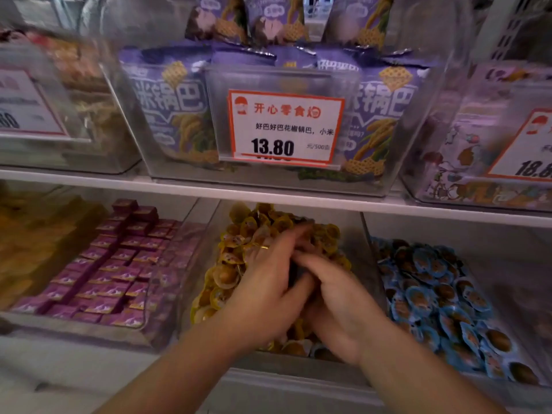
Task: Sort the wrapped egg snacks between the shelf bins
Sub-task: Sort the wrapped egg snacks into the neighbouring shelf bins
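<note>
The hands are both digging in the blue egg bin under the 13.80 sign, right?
Not quite. The head view shows both hands, left and right, in the yellow egg bin under the 13.80 sign. The blue egg bin sits beside it, untouched.

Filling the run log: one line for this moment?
left hand and right hand: together in yellow-wrapped egg snacks | grip: unclear | blue-wrapped egg snacks: untouched
</note>
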A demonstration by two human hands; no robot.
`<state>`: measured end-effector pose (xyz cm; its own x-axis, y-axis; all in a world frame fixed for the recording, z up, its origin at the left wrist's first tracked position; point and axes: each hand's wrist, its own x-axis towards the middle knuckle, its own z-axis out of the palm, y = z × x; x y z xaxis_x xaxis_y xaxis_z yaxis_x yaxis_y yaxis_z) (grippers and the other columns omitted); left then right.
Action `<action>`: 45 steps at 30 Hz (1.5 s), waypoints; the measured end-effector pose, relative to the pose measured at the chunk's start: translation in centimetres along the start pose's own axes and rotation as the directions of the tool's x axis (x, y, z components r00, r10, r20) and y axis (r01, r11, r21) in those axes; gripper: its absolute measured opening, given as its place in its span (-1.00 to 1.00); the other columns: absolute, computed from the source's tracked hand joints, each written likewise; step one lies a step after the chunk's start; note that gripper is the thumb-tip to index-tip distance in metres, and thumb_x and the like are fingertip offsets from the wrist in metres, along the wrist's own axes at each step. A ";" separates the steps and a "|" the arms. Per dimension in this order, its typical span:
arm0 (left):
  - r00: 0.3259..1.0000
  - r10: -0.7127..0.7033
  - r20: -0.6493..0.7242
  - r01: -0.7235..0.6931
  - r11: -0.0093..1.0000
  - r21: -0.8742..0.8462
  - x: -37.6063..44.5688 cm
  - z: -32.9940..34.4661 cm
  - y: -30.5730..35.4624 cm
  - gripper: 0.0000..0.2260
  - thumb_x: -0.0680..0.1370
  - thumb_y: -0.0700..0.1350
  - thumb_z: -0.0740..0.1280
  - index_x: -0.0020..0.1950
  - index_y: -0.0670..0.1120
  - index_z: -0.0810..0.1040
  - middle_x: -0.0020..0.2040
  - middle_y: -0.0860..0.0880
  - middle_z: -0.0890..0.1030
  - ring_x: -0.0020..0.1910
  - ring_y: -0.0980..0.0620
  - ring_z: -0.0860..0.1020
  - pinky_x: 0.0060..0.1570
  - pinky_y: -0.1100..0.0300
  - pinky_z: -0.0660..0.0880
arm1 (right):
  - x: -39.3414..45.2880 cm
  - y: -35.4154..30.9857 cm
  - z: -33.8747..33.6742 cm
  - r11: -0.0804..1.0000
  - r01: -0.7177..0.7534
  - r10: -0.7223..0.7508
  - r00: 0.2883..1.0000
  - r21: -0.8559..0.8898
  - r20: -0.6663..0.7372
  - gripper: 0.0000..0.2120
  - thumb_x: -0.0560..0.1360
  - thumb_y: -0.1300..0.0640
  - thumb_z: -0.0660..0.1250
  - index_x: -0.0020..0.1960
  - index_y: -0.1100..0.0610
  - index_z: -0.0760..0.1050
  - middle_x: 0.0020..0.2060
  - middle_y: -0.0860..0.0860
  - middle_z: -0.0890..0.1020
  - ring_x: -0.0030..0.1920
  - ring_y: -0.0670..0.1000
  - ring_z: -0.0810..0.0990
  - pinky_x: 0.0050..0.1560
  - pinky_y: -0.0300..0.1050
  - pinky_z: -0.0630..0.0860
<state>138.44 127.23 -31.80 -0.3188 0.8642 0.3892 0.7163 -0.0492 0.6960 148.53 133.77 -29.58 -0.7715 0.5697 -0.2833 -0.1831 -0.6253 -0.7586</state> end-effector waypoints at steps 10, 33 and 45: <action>0.999 0.016 0.028 -0.017 0.999 0.044 0.8 0.8 -1.7 -0.60 0.48 0.25 0.29 0.29 0.23 0.48 0.06 0.32 0.60 0.09 0.32 0.56 0.07 0.22 0.56 | -2.9 -5.1 -5.8 0.174 0.484 -0.649 0.711 -0.858 0.269 -0.83 0.56 0.05 0.39 0.06 -0.23 0.57 -0.12 -0.25 0.67 -0.21 -0.07 0.67 -0.19 -0.12 0.61; 0.985 0.087 0.148 -0.114 0.976 0.184 1.4 1.5 -1.0 -0.74 0.56 0.16 0.23 0.22 0.24 0.54 0.06 0.34 0.52 0.11 0.36 0.49 0.03 0.52 0.35 | -4.0 -8.5 -16.5 -0.369 -0.068 -0.420 0.902 -0.927 0.101 -0.57 0.53 0.07 0.37 0.39 -0.09 0.48 0.39 0.00 0.41 0.41 0.05 0.36 0.40 -0.03 0.34; 0.992 0.058 0.109 -0.087 0.956 0.282 0.3 -2.8 -2.6 -0.83 0.58 0.08 0.30 0.14 0.18 0.62 0.07 0.28 0.58 0.05 0.32 0.55 0.00 0.31 0.48 | -1.6 -5.8 -13.2 -0.300 0.014 0.268 0.961 -0.954 -0.070 -0.92 0.47 0.03 0.43 -0.18 -0.02 0.66 -0.30 -0.16 0.66 -0.21 -0.08 0.63 -0.18 -0.09 0.58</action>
<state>134.74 126.24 -31.77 -0.2068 0.9095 0.3607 0.8871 0.0188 0.4613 158.91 143.53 -32.49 -0.7475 0.4170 -0.5171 0.6253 0.7045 -0.3358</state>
